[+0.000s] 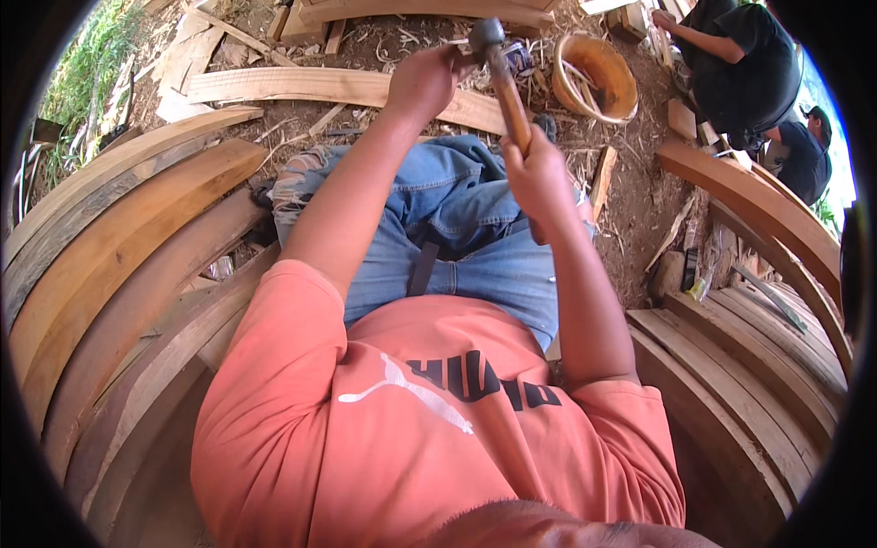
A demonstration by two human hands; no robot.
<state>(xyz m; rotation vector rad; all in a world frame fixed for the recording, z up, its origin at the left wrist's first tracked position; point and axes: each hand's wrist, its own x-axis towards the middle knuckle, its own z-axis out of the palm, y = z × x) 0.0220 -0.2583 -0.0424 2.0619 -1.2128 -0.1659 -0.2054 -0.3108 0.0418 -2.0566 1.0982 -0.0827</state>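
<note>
A hammer [512, 102] with a wooden handle and dark metal head is gripped in my right hand [539, 175]. Its handle slants up, and the head lies beside my left hand [425, 84]. The fingers of that left hand are closed around something small and dark, partly hidden by the hammer head, so I cannot make out its kind. Just beyond my knees, a long curved wooden board [292, 87] passes behind my left wrist. Whether the hammer head touches what the left hand holds cannot be told.
A worn orange-brown bucket [596, 78] with scraps inside stands right of the hammer. Curved planks [137, 201] lean on my left, more timbers [758, 365] on my right. Wood shavings cover the dirt floor [630, 228]. At the upper right, a person in dark clothes [744, 68] bends over, another behind.
</note>
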